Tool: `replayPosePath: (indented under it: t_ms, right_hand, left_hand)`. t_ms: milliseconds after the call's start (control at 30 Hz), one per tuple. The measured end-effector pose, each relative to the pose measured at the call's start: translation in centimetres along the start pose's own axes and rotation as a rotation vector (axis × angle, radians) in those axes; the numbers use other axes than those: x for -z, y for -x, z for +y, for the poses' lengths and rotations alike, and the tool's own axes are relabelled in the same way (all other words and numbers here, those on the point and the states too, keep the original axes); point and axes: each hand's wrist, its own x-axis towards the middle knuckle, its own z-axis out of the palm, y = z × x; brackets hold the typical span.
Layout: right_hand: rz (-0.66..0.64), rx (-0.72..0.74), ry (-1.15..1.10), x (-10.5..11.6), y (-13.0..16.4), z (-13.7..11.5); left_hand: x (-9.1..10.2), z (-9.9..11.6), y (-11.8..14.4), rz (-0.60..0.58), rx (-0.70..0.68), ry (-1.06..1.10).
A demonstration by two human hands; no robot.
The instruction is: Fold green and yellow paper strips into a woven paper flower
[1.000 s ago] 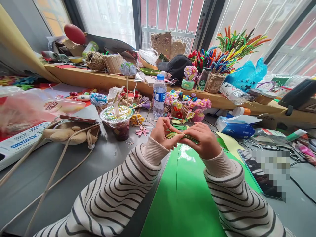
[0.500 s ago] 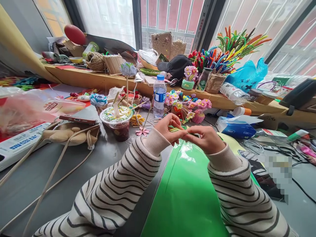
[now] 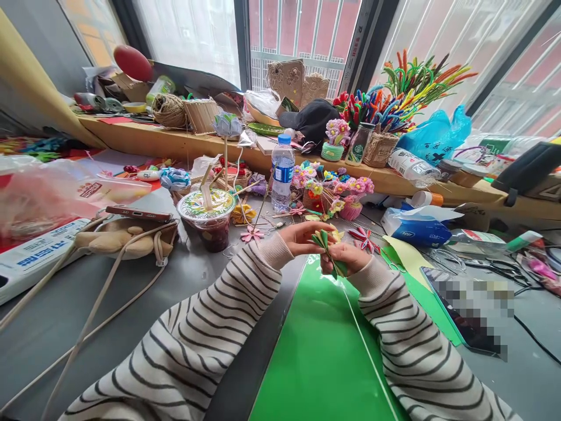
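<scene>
Folded green piece (image 3: 322, 238) is pinched in the right hand (image 3: 351, 258), left hand (image 3: 300, 238) held close, grip can't be told. Green sheet (image 3: 324, 339) is spread at its 6 o'clock, water bottle (image 3: 283, 178) around 11.

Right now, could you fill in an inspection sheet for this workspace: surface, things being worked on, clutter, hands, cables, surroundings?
Surface: smooth grey tabletop, with a glossy green sheet on it.
Work things: folded green paper-like piece with pale edges, held above the sheet.
Clutter: clear lidded plastic cup with dark contents, clear plastic bottle with blue cap, blue-and-white tissue pack.
Hands: right hand pinches that piece; left hand is close against it, exact contact unclear.
Cables: thin black cable, right side of the picture.
Surroundings: long wooden ledge; behind it, barred windows.
</scene>
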Motion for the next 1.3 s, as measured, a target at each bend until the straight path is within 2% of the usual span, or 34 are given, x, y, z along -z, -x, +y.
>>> replayPosePath:
  t_ms: [100, 333, 533, 833, 1000, 1167, 1300]
  right_hand:
    - [-0.027, -0.036, -0.045, -0.2, -0.6, 1.0]
    - [-0.022, -0.024, -0.071, -0.4, -0.9, 1.6]
    - [0.034, 0.014, -0.072, 0.0, -1.1, 2.1]
    - [0.147, 0.057, -0.097, -0.4, -1.2, 2.3]
    - [0.19, 0.084, -0.087, -0.7, -1.3, 2.2]
    - [0.216, 0.116, -0.006, -0.4, -1.5, 2.5]
    - [0.186, 0.193, 0.173, -0.6, -1.4, 2.2]
  left_hand:
    - [0.6, -1.2, -0.1, -0.001, 0.087, 0.074]
    - [1.0, -1.8, 0.0, 0.106, 0.144, 0.122]
    - [0.7, -1.8, -0.2, 0.22, 0.145, 0.116]
    - [0.4, -1.3, -0.2, 0.293, 0.147, 0.059]
    - [0.3, -1.0, -0.2, 0.315, 0.123, -0.067]
    - [0.5, -1.2, -0.2, 0.318, 0.124, -0.097]
    - [0.6, -1.1, -0.2, 0.316, 0.139, -0.119]
